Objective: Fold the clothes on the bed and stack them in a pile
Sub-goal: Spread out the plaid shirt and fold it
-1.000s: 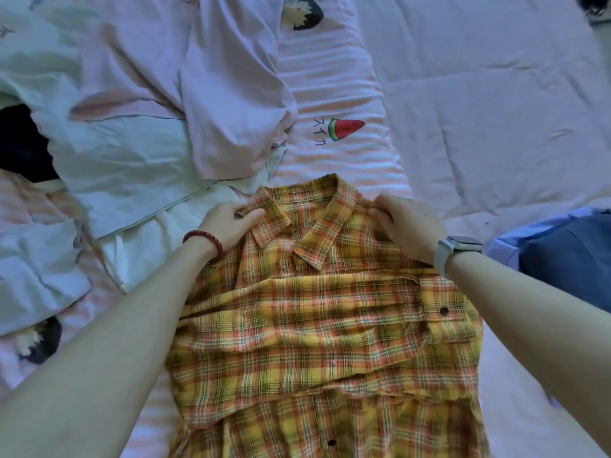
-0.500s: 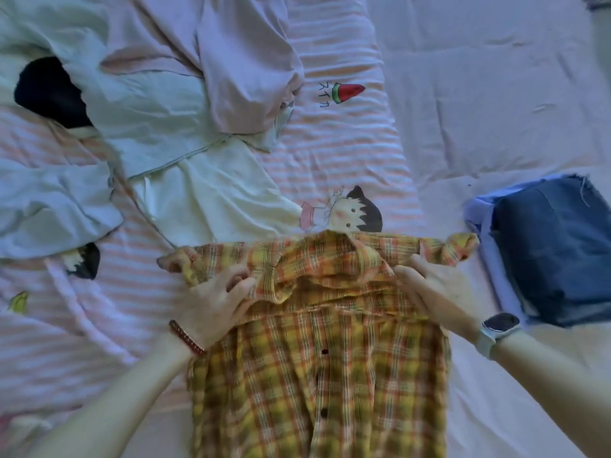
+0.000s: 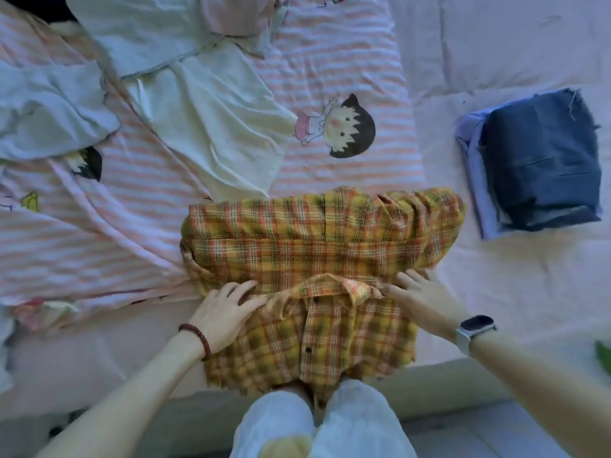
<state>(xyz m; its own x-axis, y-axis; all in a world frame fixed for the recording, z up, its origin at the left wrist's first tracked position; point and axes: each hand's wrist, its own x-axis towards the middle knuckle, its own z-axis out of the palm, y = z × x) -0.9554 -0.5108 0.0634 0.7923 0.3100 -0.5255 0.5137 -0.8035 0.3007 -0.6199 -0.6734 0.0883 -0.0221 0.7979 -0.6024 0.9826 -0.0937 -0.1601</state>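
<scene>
So the plaid shirt (image 3: pixel 317 246) (yellow and orange check, buttons down the front) is lying on the near side of the bed (image 3: pixel 496 61), its top part doubled over toward the person so the collar sits in the middle, with the hem hanging off the mattress edge above the person's knees. Both hands are on it. The left hand (image 3: pixel 228 312) has its fingers spread and laid flat across the left side of the fold, a red bead bracelet (image 3: pixel 198 335) on that wrist. The right hand (image 3: pixel 420 299) is just beside the collar on the right side, fingers straight and slightly fanned, pressing the cloth down, not pinching anything as far as I can see. There's a smartwatch (image 3: pixel 476 327) on that wrist.

Off to the right, well apart from the shirt, sits the pile: folded dark jeans (image 3: pixel 542 160) on top of a folded light blue garment (image 3: pixel 472 180). Up and to the left is a loose heap of unfolded stuff, including a cream garment (image 3: pixel 215 127) and a pale grey one (image 3: pixel 49 110), spread over a pink striped blanket (image 3: pixel 347 54) with a cartoon girl (image 3: pixel 340 127) printed on it.
</scene>
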